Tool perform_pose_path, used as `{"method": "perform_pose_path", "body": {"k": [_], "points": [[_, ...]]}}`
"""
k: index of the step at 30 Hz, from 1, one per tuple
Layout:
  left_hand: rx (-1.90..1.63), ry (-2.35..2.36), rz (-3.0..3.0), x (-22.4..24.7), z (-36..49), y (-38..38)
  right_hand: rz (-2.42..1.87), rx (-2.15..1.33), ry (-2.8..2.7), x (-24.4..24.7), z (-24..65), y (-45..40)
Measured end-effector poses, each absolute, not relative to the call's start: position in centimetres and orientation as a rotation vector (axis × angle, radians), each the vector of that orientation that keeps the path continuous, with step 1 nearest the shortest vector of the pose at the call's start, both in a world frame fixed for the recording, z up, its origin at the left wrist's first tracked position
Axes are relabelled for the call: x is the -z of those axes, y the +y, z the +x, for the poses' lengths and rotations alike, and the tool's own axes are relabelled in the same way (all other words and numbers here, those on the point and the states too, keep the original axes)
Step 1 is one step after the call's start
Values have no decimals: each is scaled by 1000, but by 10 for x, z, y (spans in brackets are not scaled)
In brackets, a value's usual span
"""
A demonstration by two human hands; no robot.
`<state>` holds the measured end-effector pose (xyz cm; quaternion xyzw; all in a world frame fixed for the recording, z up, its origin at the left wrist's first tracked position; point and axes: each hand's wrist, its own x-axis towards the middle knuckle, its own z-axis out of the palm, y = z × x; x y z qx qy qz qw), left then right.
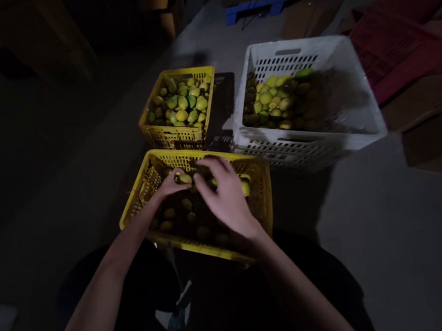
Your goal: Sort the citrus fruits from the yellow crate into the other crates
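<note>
Forearms [108, 275] reach over the nearest crate [200, 246], left fingers [171, 184] pinching a yellow fruit [185, 179], long axis roughly sideways, right fingers [220, 169] spread.

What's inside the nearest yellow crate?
Scattered citrus fruits lie in the nearest yellow crate; one fruit appears held in the left hand. The right hand covers part of the inside; shadow hides much else.

The left forearm [110, 275], bare, reaches in from 7 o'clock, its wrist [159, 197] nearly in line with it. The left hand [174, 183] points toward 2 o'clock, thumb and forefinger curved into a C. The right forearm [300, 293], also bare, rises from 5 o'clock. The right hand [225, 193] points toward 11 o'clock, back upward, fingers slightly bent, thumb spread apart from them.
</note>
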<state>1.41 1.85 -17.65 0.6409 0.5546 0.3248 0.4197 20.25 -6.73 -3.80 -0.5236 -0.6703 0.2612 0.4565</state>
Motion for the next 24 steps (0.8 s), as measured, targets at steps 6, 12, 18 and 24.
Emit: {"method": "perform_pose_path", "body": {"k": [6, 12, 18, 24], "points": [[-850, 820, 1929, 40, 53, -16, -1060, -1537, -486, 35, 232, -67], [-827, 1181, 1875, 61, 59, -39, -819, -1879, -39, 33, 260, -76], [-85, 1860, 1816, 171, 49, -32, -819, -1679, 105, 35, 284, -73], [19, 1925, 1848, 234, 50, 11, -784, -1719, 77, 42, 298, -73]]}}
